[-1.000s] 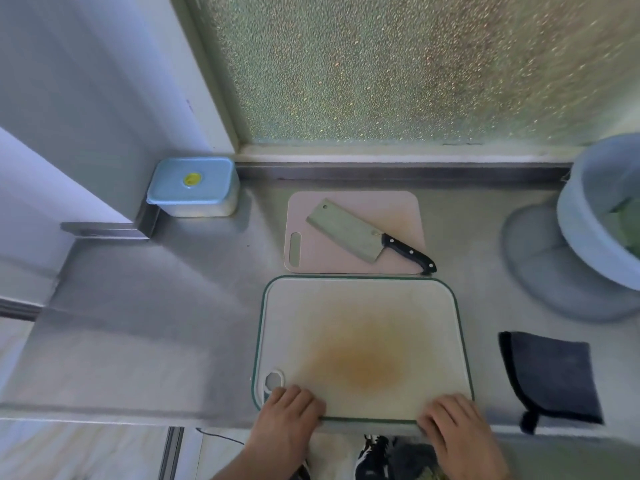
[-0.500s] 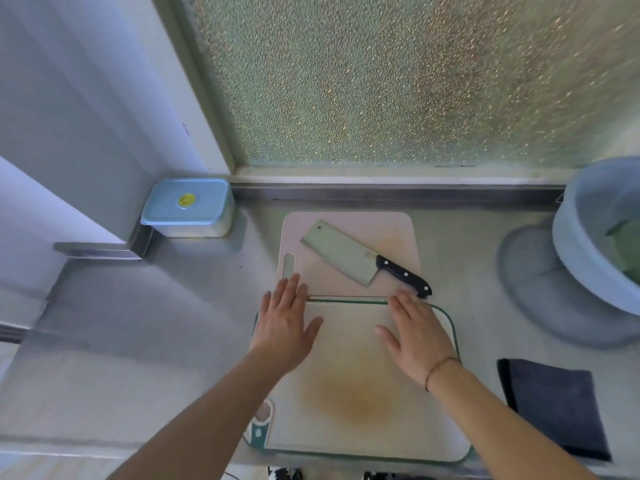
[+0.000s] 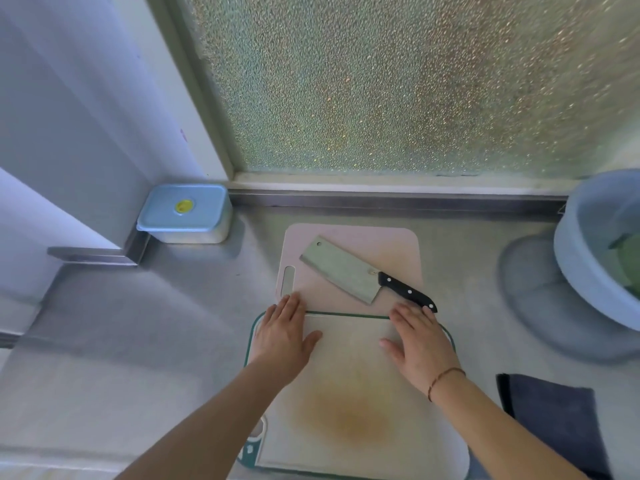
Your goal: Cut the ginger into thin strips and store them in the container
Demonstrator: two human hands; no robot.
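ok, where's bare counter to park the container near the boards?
Widest bare steel: left of the two boards, between the container in the corner and the white board. A narrower strip runs between the pink board and the basin. Crowded: cleaver on the pink board, both hands on the white board, cloth right.

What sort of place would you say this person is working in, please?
Most likely a home kitchen: a stainless-steel counter under a frosted window, a steel cleaver with black handle, and a white green-rimmed cutting board.
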